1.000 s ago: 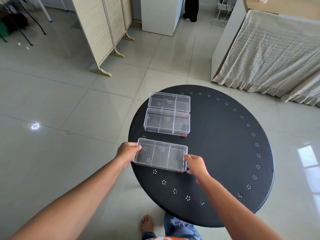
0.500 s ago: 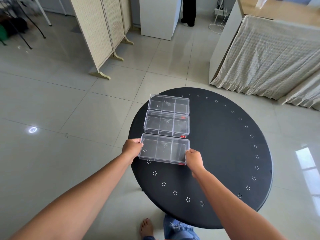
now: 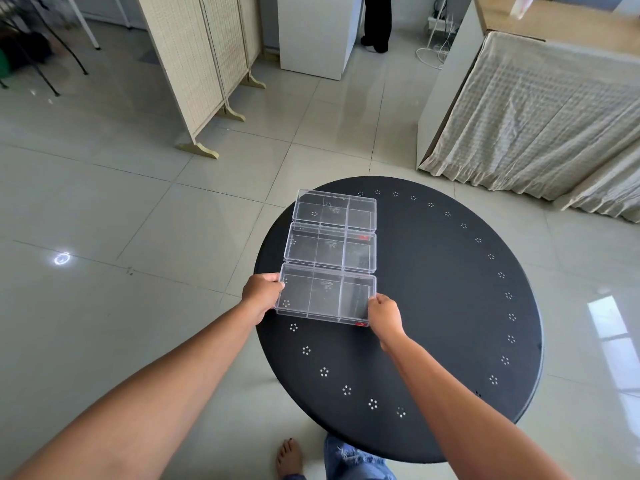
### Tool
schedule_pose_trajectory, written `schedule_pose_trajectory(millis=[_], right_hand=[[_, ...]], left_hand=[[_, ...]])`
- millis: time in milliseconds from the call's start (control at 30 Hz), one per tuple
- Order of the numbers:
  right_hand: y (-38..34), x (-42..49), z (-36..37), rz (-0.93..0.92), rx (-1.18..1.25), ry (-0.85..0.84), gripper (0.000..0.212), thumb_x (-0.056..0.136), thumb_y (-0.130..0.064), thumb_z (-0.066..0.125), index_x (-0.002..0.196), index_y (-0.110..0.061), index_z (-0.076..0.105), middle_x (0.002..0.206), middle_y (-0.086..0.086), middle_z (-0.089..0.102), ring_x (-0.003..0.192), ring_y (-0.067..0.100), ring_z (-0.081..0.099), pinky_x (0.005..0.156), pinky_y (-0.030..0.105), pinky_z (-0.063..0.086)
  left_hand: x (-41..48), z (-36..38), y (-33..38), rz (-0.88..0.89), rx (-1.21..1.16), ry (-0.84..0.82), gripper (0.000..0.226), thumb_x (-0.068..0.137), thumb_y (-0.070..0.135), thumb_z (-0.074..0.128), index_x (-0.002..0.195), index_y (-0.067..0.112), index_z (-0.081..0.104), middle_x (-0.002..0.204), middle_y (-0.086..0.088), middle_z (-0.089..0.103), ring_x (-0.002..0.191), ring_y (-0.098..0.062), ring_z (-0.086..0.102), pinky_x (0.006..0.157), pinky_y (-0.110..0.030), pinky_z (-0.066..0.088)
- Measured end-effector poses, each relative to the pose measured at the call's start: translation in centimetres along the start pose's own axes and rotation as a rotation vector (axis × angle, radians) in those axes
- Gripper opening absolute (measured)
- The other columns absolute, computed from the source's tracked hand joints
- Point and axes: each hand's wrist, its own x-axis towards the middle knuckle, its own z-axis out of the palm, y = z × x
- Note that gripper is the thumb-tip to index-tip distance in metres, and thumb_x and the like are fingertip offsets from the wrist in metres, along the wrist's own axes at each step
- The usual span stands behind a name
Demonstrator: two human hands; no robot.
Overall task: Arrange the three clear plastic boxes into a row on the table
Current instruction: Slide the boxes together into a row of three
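We grip the nearest clear rectangular plastic box [image 3: 325,295] by its short ends, left hand [image 3: 262,293] and right hand [image 3: 383,316]. It sits on the round black worktop [image 3: 443,306], touching the middle clear box [image 3: 329,248], which abuts the far clear box [image 3: 334,210].

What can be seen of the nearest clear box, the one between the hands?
The nearest box is a flat, clear plastic rectangle, split by dividers into compartments that look empty, with a small red mark at its near right corner. It lies flat on the black table, its long far edge up against the middle box. The left hand holds its left end and the right hand its right end.
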Motion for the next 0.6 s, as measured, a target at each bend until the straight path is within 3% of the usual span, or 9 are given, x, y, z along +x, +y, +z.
schedule_pose_trajectory(millis=[600], right_hand=[[-0.10,0.33,-0.29,0.011,0.024,-0.020,0.035,0.098,-0.008,0.032,0.067,-0.018,0.044,0.062,-0.003,0.042,0.055,0.014,0.034,0.049,0.027,0.028]], left_hand=[[0.91,0.41,-0.17,0.013,0.002,0.018,0.038,0.087,0.015,0.064,0.124,0.015,0.069,0.121,-0.009,0.073,0.111,-0.030,0.069,0.096,-0.048,0.056]])
